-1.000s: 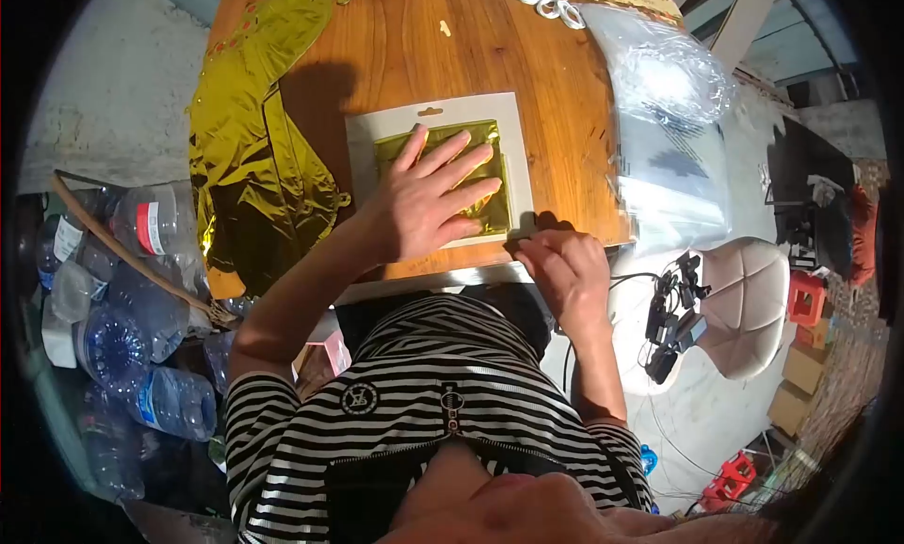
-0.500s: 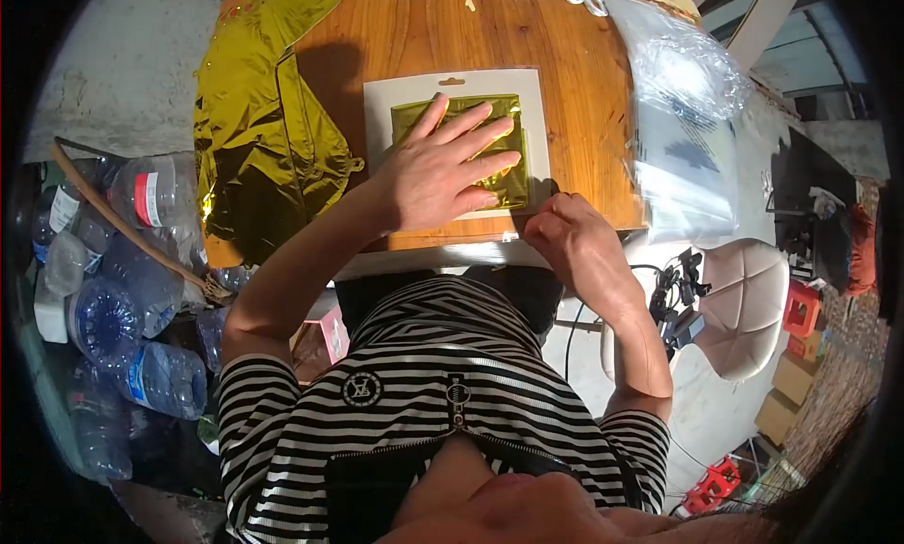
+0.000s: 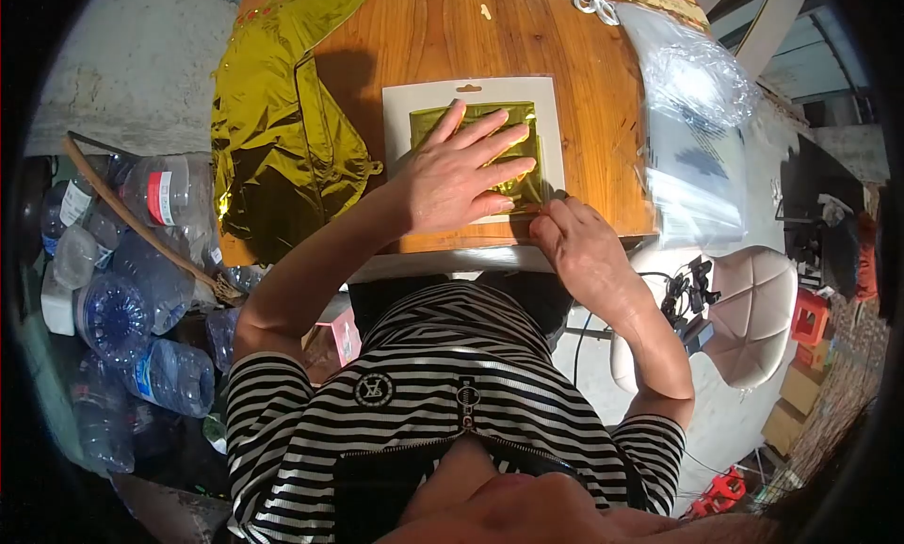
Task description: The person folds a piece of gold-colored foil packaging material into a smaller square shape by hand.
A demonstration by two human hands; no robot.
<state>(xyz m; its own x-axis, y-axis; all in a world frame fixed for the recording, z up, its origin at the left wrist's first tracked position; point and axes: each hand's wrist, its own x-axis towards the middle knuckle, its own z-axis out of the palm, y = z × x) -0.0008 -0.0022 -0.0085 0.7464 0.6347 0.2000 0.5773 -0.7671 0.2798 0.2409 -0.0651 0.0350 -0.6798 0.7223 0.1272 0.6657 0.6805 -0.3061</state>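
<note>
My left hand (image 3: 457, 177) lies flat with its fingers spread, pressing on a folded gold foil piece (image 3: 520, 151). Beneath the foil is a pale backing card (image 3: 513, 89) with a hanging slot at its top. At the card's lower right corner, by the table's front edge, is my right hand (image 3: 586, 257), its fingers curled and pinched together. Whatever sits between those fingertips is hidden. To the left of the card a large crumpled gold foil balloon (image 3: 282, 139) is spread out, hanging partly past the table edge.
The wooden table (image 3: 424, 26) also bears clear plastic bags (image 3: 692, 168) at right and white ribbon rolls (image 3: 593, 3) at the far right. Plastic bottles (image 3: 113, 318) and a bent stick (image 3: 132, 229) are at left. A white chair (image 3: 753, 309) with cables stands at right.
The whole view has shifted a little, so everything sits farther right. My right hand's fingertips have come slightly in toward the foil's lower right corner. My left hand stays spread on the foil.
</note>
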